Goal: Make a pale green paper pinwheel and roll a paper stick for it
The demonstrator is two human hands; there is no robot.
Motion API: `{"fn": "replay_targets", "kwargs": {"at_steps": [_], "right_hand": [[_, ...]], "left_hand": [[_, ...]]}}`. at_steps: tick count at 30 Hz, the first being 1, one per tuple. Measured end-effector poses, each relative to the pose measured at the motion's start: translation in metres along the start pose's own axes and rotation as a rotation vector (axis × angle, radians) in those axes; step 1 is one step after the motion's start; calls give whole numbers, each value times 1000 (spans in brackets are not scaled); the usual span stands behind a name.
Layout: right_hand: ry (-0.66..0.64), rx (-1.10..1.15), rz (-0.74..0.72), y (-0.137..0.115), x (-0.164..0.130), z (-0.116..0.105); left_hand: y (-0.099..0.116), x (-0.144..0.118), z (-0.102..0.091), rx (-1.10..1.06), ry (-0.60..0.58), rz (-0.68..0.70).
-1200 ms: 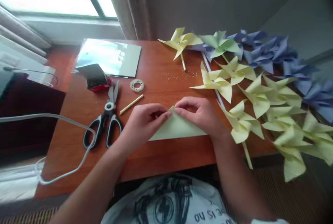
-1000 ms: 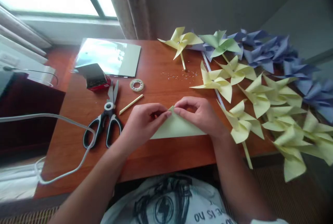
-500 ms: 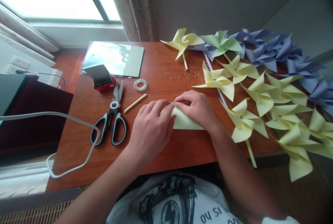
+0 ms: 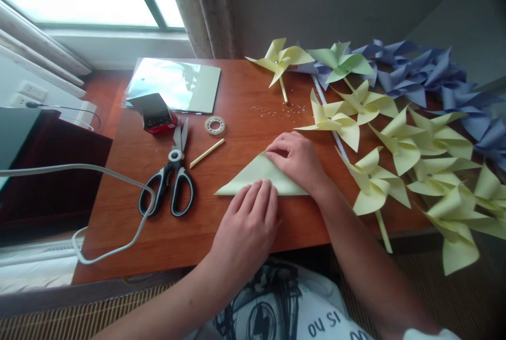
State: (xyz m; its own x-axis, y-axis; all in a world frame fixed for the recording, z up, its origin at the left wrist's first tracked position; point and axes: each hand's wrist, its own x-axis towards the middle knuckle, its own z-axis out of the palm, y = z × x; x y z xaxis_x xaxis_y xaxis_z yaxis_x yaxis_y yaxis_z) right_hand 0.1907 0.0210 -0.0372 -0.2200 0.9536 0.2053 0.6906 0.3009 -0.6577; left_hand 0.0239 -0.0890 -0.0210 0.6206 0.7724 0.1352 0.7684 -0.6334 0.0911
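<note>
A pale yellow-green sheet of paper [image 4: 253, 174], folded into a triangle, lies on the wooden table with its long folded edge toward me. My left hand [image 4: 253, 219] rests on that near edge, its fingers laid flat on the paper, around the middle of the fold. At the top corner my right hand [image 4: 294, 158] pinches the paper between thumb and forefinger. The right end of the triangle is partly hidden under my right wrist. To the left are a short yellow paper stick [image 4: 207, 153], a roll of tape [image 4: 215, 126] and black-handled scissors [image 4: 174, 171].
Yellow pinwheels [image 4: 371, 179], a green pinwheel [image 4: 343, 62] and several purple pinwheels [image 4: 403, 84] crowd the right side. A small open red box [image 4: 160, 124] stands by a packet of paper sheets [image 4: 197, 89]. A white cable [image 4: 138, 234] loops over the scissors' handle. Tiny bits [image 4: 280, 111] lie scattered.
My left hand has slid down from the top of the paper to its near edge. The folded triangle now shows. My right hand stays at the top corner.
</note>
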Motion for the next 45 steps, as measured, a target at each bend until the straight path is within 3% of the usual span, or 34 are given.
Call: {"fn": "replay_targets", "kwargs": {"at_steps": [11,18,21,25,29,37,45], "right_hand": [[-17,-98,-20,0,-4,2],[-52,-398,-79,-16,-5,-5],[-91,-575,-154,-33,-19,-8],[-105,-545,-172,-46,-53,-8],[-49,-461,-112,-39,-80,-5],[48,-504,-23,-27,-97,-9],[160,-571,227,-22,-131,-18]], "left_hand": [[8,-9,4,6,-128,31],[8,-13,8,5,-127,53],[7,-13,9,1,-127,54],[8,-14,12,-13,-122,55],[7,-15,13,-12,-83,70],[4,-14,13,-21,-81,72],[4,-14,14,-33,-85,61]]}}
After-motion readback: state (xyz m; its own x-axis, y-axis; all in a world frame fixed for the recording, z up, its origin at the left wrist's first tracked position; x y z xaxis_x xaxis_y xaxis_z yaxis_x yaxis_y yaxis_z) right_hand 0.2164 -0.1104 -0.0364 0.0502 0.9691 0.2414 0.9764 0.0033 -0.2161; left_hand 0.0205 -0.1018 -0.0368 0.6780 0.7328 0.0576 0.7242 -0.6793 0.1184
